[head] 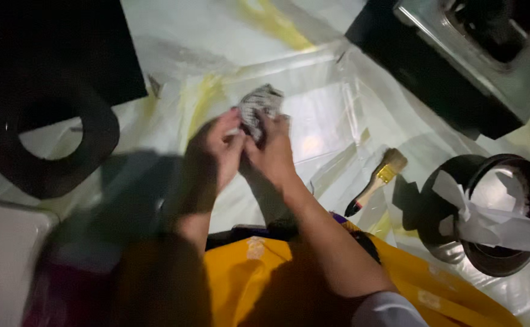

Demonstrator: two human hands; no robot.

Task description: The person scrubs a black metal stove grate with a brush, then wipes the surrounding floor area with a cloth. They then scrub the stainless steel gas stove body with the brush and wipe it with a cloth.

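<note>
Head camera looking down in dim light: two bare hands meet over a floor covered in clear plastic sheeting (319, 121). Left hand (219, 148) and right hand (272, 151) both pinch a small crumpled wad (259, 106), grey and white, perhaps cloth or paper. Fingers of both hands are curled closed on its lower part, seemingly so it can be worked between them above the sheet rather than laid on it. The wad sticks up out of the fingertips, its longer side running away from the person, its free end pointing to the far side.

Right of the wad and nearer the person, a paintbrush (375, 181) lies on the sheet, bristles pointing away. Further right stands a round black pot (489, 212) draped with white strips. Left of the wad sits a dark ring-shaped object (95, 145).
</note>
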